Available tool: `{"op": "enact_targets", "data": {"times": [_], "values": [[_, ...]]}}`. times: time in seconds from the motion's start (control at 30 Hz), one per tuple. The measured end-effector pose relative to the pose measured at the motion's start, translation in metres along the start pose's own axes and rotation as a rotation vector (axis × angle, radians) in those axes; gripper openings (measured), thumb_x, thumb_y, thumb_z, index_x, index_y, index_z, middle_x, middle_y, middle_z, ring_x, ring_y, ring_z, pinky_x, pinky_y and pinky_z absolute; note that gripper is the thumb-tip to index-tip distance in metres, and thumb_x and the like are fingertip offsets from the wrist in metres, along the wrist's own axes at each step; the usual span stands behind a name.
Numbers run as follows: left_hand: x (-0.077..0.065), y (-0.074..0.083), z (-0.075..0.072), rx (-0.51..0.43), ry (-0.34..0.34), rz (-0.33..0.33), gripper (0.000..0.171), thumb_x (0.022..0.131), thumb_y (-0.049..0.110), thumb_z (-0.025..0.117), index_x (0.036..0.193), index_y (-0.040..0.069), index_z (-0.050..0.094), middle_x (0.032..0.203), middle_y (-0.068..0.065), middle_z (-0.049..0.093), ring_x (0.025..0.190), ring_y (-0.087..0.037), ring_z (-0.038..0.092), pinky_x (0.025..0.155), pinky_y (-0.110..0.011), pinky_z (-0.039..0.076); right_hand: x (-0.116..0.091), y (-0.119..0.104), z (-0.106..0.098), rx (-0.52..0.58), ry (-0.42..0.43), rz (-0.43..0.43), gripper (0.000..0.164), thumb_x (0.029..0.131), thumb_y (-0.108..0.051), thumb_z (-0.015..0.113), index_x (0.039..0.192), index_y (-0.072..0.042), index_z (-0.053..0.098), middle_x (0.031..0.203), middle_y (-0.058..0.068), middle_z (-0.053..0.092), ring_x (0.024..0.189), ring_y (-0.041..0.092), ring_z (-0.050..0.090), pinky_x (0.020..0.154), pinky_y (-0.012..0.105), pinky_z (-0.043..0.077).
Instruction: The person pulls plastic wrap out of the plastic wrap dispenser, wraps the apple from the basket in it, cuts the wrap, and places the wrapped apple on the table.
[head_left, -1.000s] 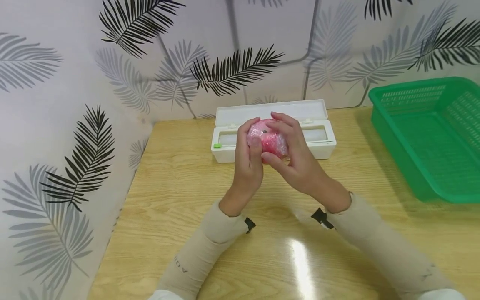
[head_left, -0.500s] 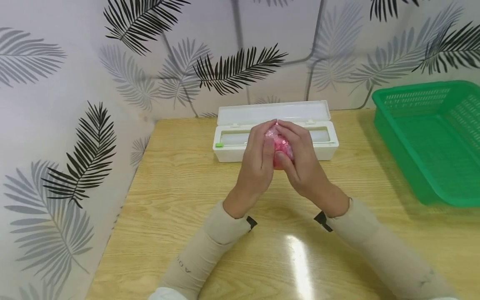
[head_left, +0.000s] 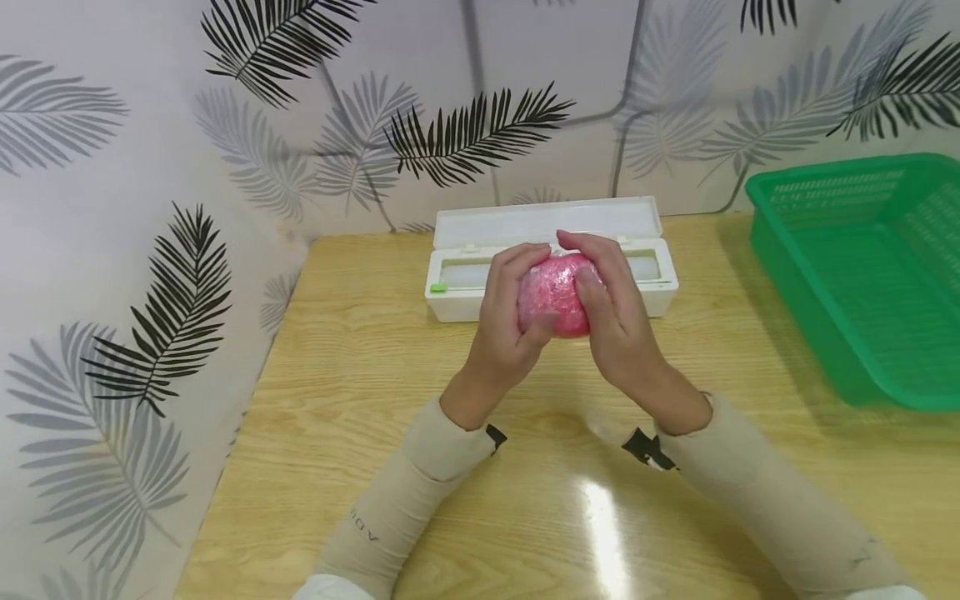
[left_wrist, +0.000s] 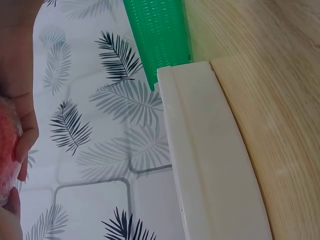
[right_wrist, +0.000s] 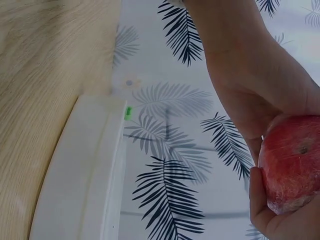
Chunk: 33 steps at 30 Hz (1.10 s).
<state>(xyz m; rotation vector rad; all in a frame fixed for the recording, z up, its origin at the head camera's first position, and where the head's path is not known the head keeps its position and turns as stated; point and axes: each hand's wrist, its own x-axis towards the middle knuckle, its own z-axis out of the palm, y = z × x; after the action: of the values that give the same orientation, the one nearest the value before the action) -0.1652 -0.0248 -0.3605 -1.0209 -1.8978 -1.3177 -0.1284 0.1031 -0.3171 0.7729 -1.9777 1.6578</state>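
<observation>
A round red apple, wrapped in clear cling film, is held between both hands over the front of a white cling film dispenser. My left hand grips its left side, the thumb low across the front. On the right side my right hand curls round it, with its thumb pressing higher on the film. The stem hollow of the apple shows through the wrap in the right wrist view. Only an edge of the apple appears in the left wrist view.
The dispenser's lid is raised toward the patterned wall, and a green slider sits at its left end. A green plastic basket stands at the right on the wooden table.
The apple has turned in the hands, showing more of its pink-red surface. Half a second ago the fingers closed over it more; now the thumbs have shifted and the fingertips have parted.
</observation>
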Motion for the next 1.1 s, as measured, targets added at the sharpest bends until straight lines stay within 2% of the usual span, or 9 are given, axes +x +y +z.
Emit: {"op": "enact_targets", "data": {"times": [0.2,0.33,0.43,0.6,0.7,0.83,0.93,1.03,1.1], "values": [[-0.001,-0.001,0.002,0.033,0.027,0.018,0.059,0.089,0.050,0.033,0.113,-0.004,0.039,0.113,-0.018,0.040,0.103,-0.027,0.043,0.083,-0.028,0.045,-0.001,0.000,0.000,0.032,-0.031,0.059,0.034,0.091,-0.008,0.032,0.121,0.006,0.043,0.120,0.017,0.044,0.103,0.021,0.045,0.076,0.025,0.048],[0.007,0.011,-0.001,0.008,0.048,-0.040,0.059,0.090,0.048,0.034,0.111,-0.007,0.039,0.110,-0.020,0.040,0.099,-0.029,0.044,0.080,-0.029,0.047,-0.001,0.002,-0.001,0.160,-0.074,0.101,0.039,0.092,-0.012,0.031,0.127,0.005,0.033,0.126,0.014,0.038,0.103,0.024,0.043,0.077,0.026,0.048],[0.013,0.026,-0.005,-0.049,0.093,-0.117,0.060,0.091,0.047,0.033,0.109,-0.010,0.039,0.108,-0.021,0.041,0.096,-0.030,0.045,0.076,-0.030,0.048,-0.001,0.003,-0.003,0.260,-0.124,0.108,0.047,0.093,-0.020,0.036,0.131,0.004,0.024,0.127,0.013,0.034,0.105,0.026,0.042,0.078,0.027,0.048],[0.017,0.038,-0.008,-0.187,0.135,-0.227,0.057,0.092,0.043,0.029,0.111,-0.010,0.036,0.108,-0.021,0.042,0.094,-0.024,0.047,0.071,-0.032,0.051,-0.001,0.006,-0.004,0.154,-0.175,-0.004,0.069,0.088,-0.041,0.049,0.130,0.008,0.022,0.128,0.020,0.028,0.109,0.024,0.039,0.081,0.028,0.047],[0.013,0.029,-0.004,-0.229,0.142,-0.248,0.050,0.092,0.039,0.029,0.114,-0.006,0.036,0.109,-0.017,0.043,0.095,-0.021,0.047,0.071,-0.033,0.051,-0.001,0.008,-0.004,0.068,-0.167,-0.076,0.077,0.085,-0.048,0.048,0.127,0.011,0.023,0.127,0.025,0.026,0.111,0.022,0.036,0.084,0.026,0.044],[0.013,0.034,-0.001,-0.226,0.155,-0.248,0.041,0.091,0.026,0.028,0.112,-0.007,0.036,0.107,-0.017,0.044,0.094,-0.021,0.047,0.070,-0.032,0.051,-0.003,0.024,-0.007,-0.021,-0.152,-0.147,0.079,0.082,-0.053,0.049,0.126,0.009,0.025,0.125,0.023,0.029,0.111,0.023,0.035,0.086,0.027,0.041],[0.016,0.046,-0.002,-0.206,0.149,-0.255,0.037,0.087,0.018,0.026,0.109,-0.011,0.035,0.105,-0.021,0.043,0.091,-0.023,0.048,0.068,-0.032,0.051,-0.006,0.040,-0.008,-0.095,-0.138,-0.175,0.076,0.082,-0.054,0.048,0.127,0.004,0.027,0.125,0.017,0.031,0.110,0.025,0.036,0.085,0.030,0.042],[0.015,0.044,-0.001,-0.193,0.126,-0.256,0.036,0.086,0.016,0.024,0.109,-0.010,0.035,0.104,-0.020,0.043,0.089,-0.024,0.048,0.067,-0.030,0.051,-0.008,0.045,-0.008,-0.140,-0.123,-0.168,0.074,0.083,-0.055,0.047,0.126,0.002,0.028,0.123,0.015,0.032,0.109,0.024,0.038,0.082,0.030,0.044],[0.014,0.040,-0.002,-0.191,0.098,-0.253,0.040,0.090,0.023,0.024,0.110,-0.010,0.035,0.105,-0.020,0.042,0.090,-0.025,0.048,0.067,-0.030,0.051,-0.008,0.044,-0.008,-0.167,-0.106,-0.155,0.073,0.083,-0.056,0.045,0.126,0.001,0.030,0.122,0.014,0.034,0.107,0.022,0.039,0.081,0.029,0.045]]}}
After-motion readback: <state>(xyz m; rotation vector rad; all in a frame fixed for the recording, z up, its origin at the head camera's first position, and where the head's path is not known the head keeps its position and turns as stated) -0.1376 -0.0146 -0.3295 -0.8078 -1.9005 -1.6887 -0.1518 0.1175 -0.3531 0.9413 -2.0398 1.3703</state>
